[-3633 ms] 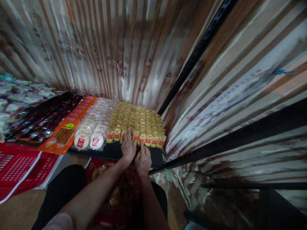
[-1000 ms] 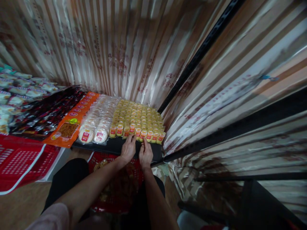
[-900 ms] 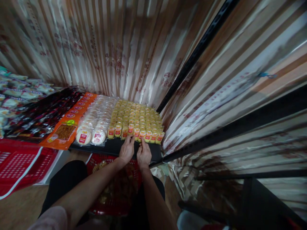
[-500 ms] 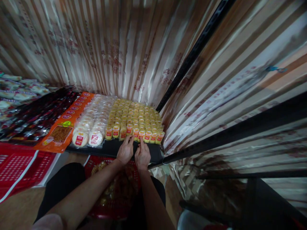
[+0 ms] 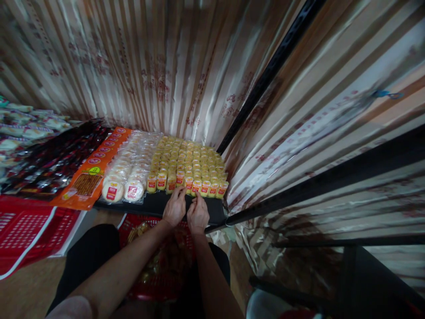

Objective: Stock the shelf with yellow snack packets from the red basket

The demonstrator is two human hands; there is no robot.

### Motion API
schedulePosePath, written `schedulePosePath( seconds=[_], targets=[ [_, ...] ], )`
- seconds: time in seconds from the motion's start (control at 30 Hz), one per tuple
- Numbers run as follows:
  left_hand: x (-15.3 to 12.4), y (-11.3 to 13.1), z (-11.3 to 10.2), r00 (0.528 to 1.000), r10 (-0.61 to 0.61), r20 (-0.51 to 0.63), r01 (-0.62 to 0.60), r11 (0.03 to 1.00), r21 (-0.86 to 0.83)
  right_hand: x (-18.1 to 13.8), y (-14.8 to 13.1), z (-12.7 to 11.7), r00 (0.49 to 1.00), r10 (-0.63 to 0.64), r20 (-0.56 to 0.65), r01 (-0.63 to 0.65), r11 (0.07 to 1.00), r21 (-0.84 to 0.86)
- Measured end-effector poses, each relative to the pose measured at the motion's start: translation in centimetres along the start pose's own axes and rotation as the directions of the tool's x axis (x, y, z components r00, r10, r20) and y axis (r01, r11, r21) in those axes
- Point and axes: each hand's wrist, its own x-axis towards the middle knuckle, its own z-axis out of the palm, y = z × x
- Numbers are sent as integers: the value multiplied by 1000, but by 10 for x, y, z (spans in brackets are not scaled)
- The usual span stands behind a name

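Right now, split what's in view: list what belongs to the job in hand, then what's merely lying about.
In the job:
yellow packets
left hand and right hand, at their front row
black shelf beneath
probably the basket between the legs, holding wrapped pieces

Lying about:
white round packets
orange packet
dark packets
red basket at far left

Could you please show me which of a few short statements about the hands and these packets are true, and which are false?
1. The left hand and right hand are side by side at the front of the yellow packets. True.
2. The white round packets lie between the orange packet and the yellow packets. True.
3. The left hand is on the orange packet. False: it is at the yellow packets.
4. The basket nearest the hands is blue. False: it is a red basket.
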Motion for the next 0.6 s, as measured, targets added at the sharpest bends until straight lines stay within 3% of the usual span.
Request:
schedulePosePath(
  seconds=[0.3,0.47,0.6],
  targets=[
    [-2,-3,0,999,30,-35,-31,998,-48,-1,2,2,999,33,-27,-32,999,35],
    [-1,0,-4,997,-40,-62,35,996,-78,-3,4,-3,999,43,-32,-38,988,149],
    [-29,-2,-13,999,6,-37,-11,990,-143,0,5,-13,996,93,12,-93,967,235]
  ],
)
